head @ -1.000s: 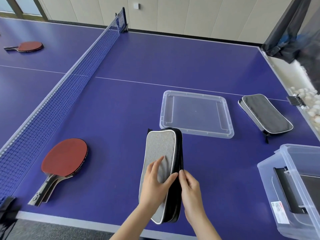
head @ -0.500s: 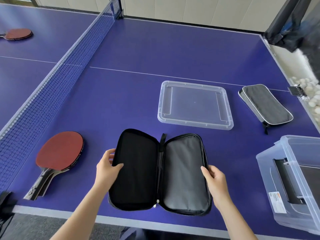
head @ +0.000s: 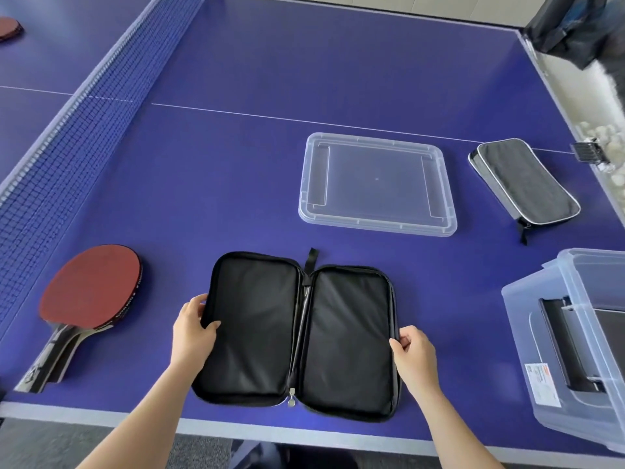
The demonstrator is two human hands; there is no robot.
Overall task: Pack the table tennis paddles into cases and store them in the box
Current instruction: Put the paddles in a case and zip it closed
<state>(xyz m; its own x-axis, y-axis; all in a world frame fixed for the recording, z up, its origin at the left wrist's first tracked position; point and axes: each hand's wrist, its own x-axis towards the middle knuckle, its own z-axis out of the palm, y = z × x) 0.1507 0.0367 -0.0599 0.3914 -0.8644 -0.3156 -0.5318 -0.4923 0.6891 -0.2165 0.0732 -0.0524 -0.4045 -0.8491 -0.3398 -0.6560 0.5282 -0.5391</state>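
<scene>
A blue table tennis table (head: 270,79) fills the view, its net (head: 67,137) running along the left side. At the right near corner stands a clear plastic storage box (head: 522,336) with a dark flat item inside; what that item is cannot be told. The box's clear lid (head: 377,184) lies flat on the table beyond the middle. Near the front edge an open black case (head: 270,333) lies spread flat, both lined halves facing up. A closed grey-trimmed case (head: 524,182) rests well apart, to the right of the lid. Red-faced paddles (head: 89,287) lie stacked left of the open case, handles toward the near edge. The left hand (head: 192,328) grips the open case's left rim, thumb on the lining and fingers curled round the edge. The right hand (head: 414,353) pinches the right rim between thumb and bent fingers. A silver zipper pull (head: 291,401) sits at the spine's near end.
</scene>
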